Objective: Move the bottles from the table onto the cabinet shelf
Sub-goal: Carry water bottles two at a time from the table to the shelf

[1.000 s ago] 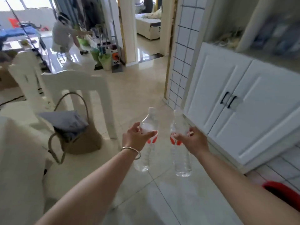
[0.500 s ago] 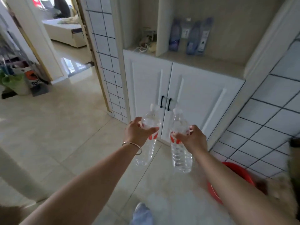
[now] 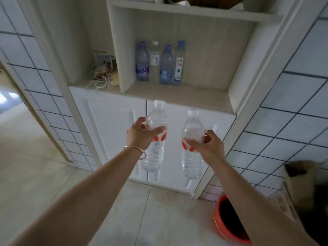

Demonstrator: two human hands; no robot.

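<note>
The left hand (image 3: pixel 142 133) is closed around the upper body of a clear plastic bottle (image 3: pixel 155 137), fingers wrapped just above its red-and-white label; a thin metal bangle (image 3: pixel 135 151) circles that wrist. The right hand (image 3: pixel 206 145) is closed in the same way around a second clear bottle (image 3: pixel 192 144), at the level of its red label. Both bottles are ribbed, transparent, white-capped and held upright, side by side but apart, in front of the white panelled cabinet doors (image 3: pixel 113 125) and below the shelf (image 3: pixel 186 96). The shelf is a pale, matt board with a wood-grain back panel. At its far left stand four bottles (image 3: pixel 159 63) in a tight row: three tinted blue, one clear with a white cap. A vertical divider (image 3: pixel 122 55) separates them from a left compartment that holds a tangle of pale cords (image 3: pixel 99 75). Glossy white wall tiles with dark joints flank the cabinet. A round red bucket (image 3: pixel 229 221) stands on the smooth tiled floor at the near right. Compared with half a second earlier, the cabinet now fills the view head-on, the shelf sits closer, and both bottles are held higher against the doors.
</note>
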